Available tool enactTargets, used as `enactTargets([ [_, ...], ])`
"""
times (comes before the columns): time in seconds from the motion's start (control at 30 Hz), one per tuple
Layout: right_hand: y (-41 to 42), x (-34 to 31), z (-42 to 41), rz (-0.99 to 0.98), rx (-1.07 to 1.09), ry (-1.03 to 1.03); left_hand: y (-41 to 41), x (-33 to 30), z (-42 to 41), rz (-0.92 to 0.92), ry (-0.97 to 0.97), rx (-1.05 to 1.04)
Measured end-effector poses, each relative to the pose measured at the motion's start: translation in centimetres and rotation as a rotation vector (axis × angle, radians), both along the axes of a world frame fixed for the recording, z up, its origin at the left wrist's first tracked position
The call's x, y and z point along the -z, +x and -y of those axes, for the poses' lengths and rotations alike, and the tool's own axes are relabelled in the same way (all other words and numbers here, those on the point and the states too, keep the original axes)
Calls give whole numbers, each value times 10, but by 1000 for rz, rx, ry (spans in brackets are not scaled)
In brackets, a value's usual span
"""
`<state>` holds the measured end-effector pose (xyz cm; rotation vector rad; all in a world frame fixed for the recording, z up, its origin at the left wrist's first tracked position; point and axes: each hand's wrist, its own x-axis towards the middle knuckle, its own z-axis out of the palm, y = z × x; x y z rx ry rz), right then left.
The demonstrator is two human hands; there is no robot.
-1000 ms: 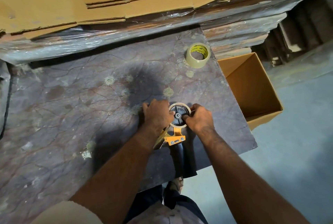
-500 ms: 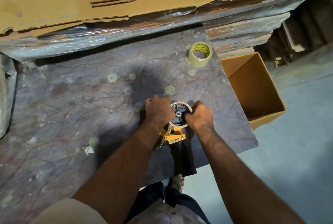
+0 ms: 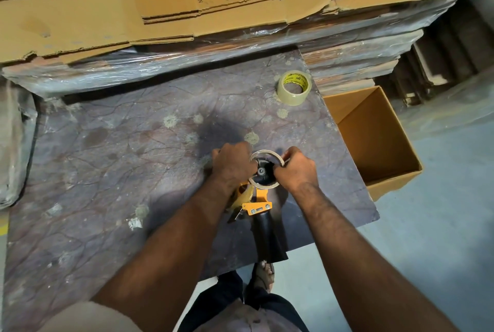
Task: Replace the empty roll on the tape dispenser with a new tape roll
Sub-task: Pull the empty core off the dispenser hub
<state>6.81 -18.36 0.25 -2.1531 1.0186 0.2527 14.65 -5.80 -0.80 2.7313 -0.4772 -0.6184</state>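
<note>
An orange tape dispenser (image 3: 257, 207) with a black handle lies on the stone table (image 3: 133, 160) near its front edge. The empty cardboard roll (image 3: 266, 154) sits around the dispenser's black hub. My left hand (image 3: 233, 164) grips the roll's left side and the dispenser's head. My right hand (image 3: 295, 170) pinches the roll's right side. The roll looks slightly raised and tilted on the hub. A new clear tape roll (image 3: 294, 87) with a yellow printed core lies flat at the table's far right corner.
An open, empty cardboard box (image 3: 374, 139) stands on the floor just right of the table. Flattened cartons (image 3: 187, 5) on plastic-wrapped stacks overhang the table's far edge. A wrapped bundle (image 3: 13, 150) sits at the left edge.
Both hands have stayed on the empty roll. The roll now looks lifted a little off the hub, more of its ring showing.
</note>
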Motion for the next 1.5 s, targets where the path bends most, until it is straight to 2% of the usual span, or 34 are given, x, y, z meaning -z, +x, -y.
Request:
enactTargets([
  [0.07,-2,-2,5,31,60,149,2,-1,-9,-83,-139,-34],
  [0.17,-8,-8,10,130,242,526,-4,-14,-24,-215,-464,-101],
  [0.23,-13,-20,11,215,287,736,-11,-30,-33,-278,-635,-111],
  [0.3,-19,-35,11,287,198,860,-13,-45,-44,-331,-699,-65],
  [0.4,-27,-55,12,366,-17,1019,-8,-64,-60,-294,-666,33],
  [0.43,-26,-61,12,379,-82,1002,-5,-69,-64,-291,-678,41],
  [0.53,-17,-77,9,373,-222,745,0,-82,-72,-301,-677,43],
  [0.6,-8,-85,7,392,-266,570,6,-86,-72,-216,-639,19],
  [0.7,4,-97,8,461,-283,255,17,-95,-68,-85,-612,-46],
  [0.77,11,-102,9,518,-269,80,23,-100,-58,-122,-645,-28],
  [0.87,19,-106,10,611,-238,-61,30,-107,-38,-161,-692,-21],
  [0.97,25,-105,13,641,-255,-127,34,-107,-20,-154,-721,-61],
  [1.1,29,-95,25,560,-328,-101,40,-106,3,-75,-734,-220],
  [1.3,51,-50,69,379,-495,26,66,-68,41,5,-451,-298],
  [1.5,79,-1,130,251,-599,-8,94,9,78,47,-291,-448],
])
